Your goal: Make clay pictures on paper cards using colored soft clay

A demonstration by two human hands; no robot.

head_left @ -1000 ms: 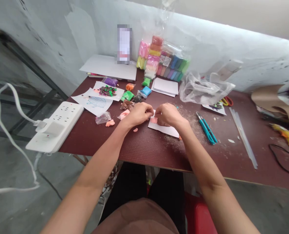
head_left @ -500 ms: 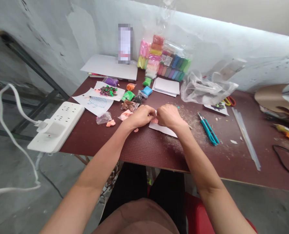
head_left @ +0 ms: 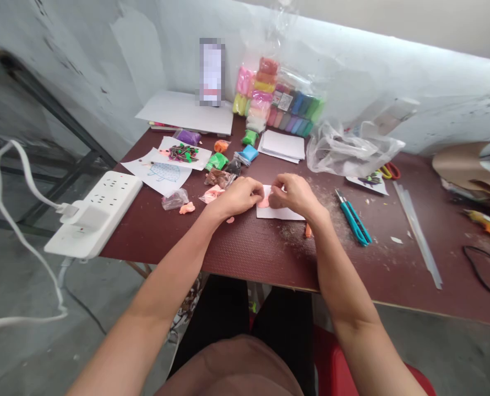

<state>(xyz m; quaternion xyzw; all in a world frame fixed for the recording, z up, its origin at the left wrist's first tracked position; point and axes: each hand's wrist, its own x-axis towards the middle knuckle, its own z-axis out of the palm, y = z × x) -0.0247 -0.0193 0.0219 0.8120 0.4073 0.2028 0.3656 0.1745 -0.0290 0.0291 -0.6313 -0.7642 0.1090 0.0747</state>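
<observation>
The two hands (head_left: 265, 197) were together at the middle of the counter (head_left: 212, 258), the left hand (head_left: 237, 198) and right hand (head_left: 294, 195) nearly meeting over a small piece of pink clay (head_left: 263, 203). The right fingers (head_left: 278, 190) were pinched on it, though I could not tell whether the left fingertips gripped it too. The clay lay on a white paper card (head_left: 280, 213), and only this one small piece showed there, with the card around it otherwise bare. Just right of the card were a sliver of orange clay (head_left: 308, 231) and a teal-handled cutter (head_left: 354, 225), among scattered crumbs (head_left: 327, 220). Left of the card lay a salmon-pink lump (head_left: 187, 208) and opened packets of pink (head_left: 212, 193) and brown clay (head_left: 219, 177). Farther left, small multicoloured clay pieces (head_left: 183, 153) sat on a paper beside a blue line drawing (head_left: 162, 172). Beyond the card, a large clear bag of clay packs (head_left: 280, 93) held plenty of unused colours.
</observation>
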